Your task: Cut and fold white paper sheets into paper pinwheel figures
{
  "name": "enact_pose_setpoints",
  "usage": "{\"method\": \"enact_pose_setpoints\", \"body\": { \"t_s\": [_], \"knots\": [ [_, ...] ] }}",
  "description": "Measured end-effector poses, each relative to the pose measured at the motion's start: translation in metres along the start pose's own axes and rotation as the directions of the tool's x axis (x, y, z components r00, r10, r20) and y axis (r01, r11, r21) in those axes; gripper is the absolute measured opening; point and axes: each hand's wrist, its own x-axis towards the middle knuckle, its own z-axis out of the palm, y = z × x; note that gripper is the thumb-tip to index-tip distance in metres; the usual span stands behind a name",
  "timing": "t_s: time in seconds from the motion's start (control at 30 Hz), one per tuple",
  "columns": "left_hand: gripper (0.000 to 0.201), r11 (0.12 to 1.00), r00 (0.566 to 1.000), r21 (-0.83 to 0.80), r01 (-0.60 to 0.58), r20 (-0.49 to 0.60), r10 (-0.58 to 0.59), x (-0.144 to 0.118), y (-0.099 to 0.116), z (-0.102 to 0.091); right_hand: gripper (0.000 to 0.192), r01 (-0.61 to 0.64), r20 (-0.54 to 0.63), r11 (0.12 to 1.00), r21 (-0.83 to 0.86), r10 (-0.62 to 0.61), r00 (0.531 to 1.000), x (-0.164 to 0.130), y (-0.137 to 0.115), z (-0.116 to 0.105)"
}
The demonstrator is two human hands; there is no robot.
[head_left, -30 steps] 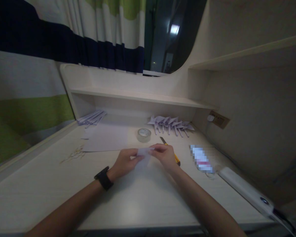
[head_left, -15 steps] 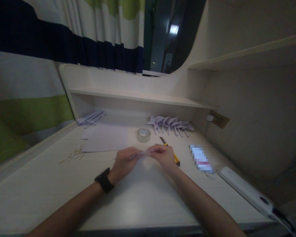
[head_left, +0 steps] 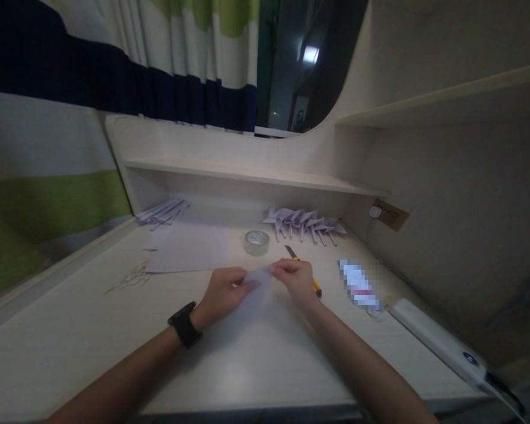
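my left hand [head_left: 223, 292] and right hand [head_left: 295, 279] meet over the desk [head_left: 70, 341], each pinching one end of a small pale piece of paper [head_left: 258, 284] that hangs between my fingertips, thumbs on top and the other fingers curled under it. just beyond my fingers sits a roll of clear tape [head_left: 257, 242], with a yellow-handled cutter [head_left: 302, 267] partly hidden behind my right knuckles. a flat sheet of paper [head_left: 189, 250] lies past my left fingers, and a row of folded paper shapes [head_left: 304, 222] lies farther out, beyond my right fingers.
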Motion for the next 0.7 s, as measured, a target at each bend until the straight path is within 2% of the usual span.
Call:
{"method": "enact_pose_setpoints", "body": {
  "t_s": [0.17,0.3,0.4,0.6,0.7],
  "knots": [
    [0.023,0.985,0.987,-0.090,0.147,0.080,-0.140,0.0008,-0.0012,0.0025,0.017,-0.066,-0.065,0.998,0.024,0.067,0.996,0.0008,0.0006,0.0031],
    [0.022,0.943,0.963,-0.198,0.267,0.094,-0.253,0.0032,0.0000,0.0019,0.024,-0.074,0.038,0.997,0.025,0.073,0.997,0.0015,0.0025,0.0049],
    [0.023,0.911,0.951,-0.278,0.305,0.134,-0.278,0.0051,0.0019,-0.0012,0.030,-0.100,0.083,0.995,-0.004,0.100,0.991,0.0019,0.0061,0.0063],
    [0.026,0.869,0.925,-0.326,0.373,0.200,-0.322,0.0066,0.0017,-0.0022,0.036,-0.169,0.071,0.986,0.005,0.168,0.983,0.0014,0.0066,0.0080],
    [0.026,0.833,0.911,-0.370,0.411,0.207,-0.357,0.0066,-0.0005,-0.0004,0.036,-0.233,0.148,0.972,0.029,0.227,0.963,0.0007,0.0062,0.0076]
  ]
}}
